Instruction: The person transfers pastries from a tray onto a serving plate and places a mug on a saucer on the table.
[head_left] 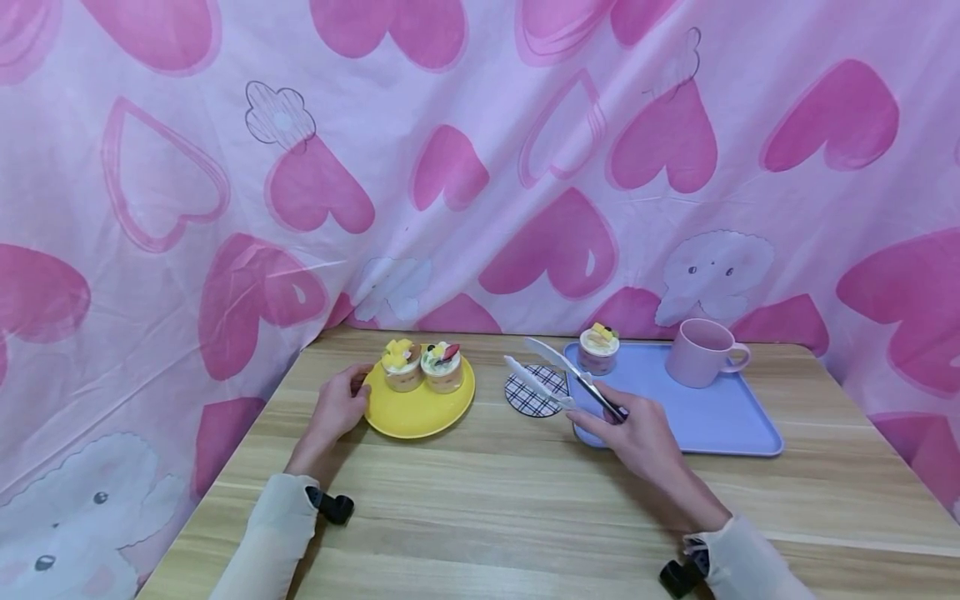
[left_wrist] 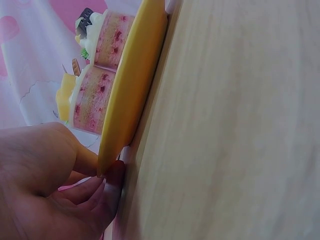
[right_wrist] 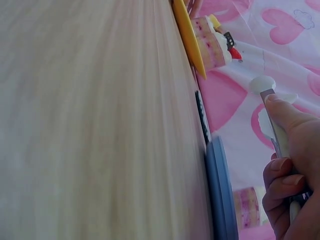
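Observation:
My left hand point(head_left: 341, 406) pinches the left rim of a yellow plate point(head_left: 416, 417), thumb above and fingers under the edge in the left wrist view. Two small dessert cups stand on that plate: one with yellow fruit cubes point(head_left: 402, 367), the other with a red strawberry piece point(head_left: 442, 368). A pair of tongs point(head_left: 600, 396) with pale tips is gripped in my right hand point(head_left: 641, 429). The tips are apart with nothing between them, over a round checked coaster point(head_left: 534, 400). Beyond the tongs, a third dessert cup point(head_left: 598, 350) sits on the blue tray point(head_left: 705, 421), at its back left corner.
A pink mug point(head_left: 699, 354) stands at the back of the tray, handle to the right. The wooden table point(head_left: 480, 508) ends at a pink heart-patterned cloth point(head_left: 465, 167) hanging behind it. The coaster lies between plate and tray.

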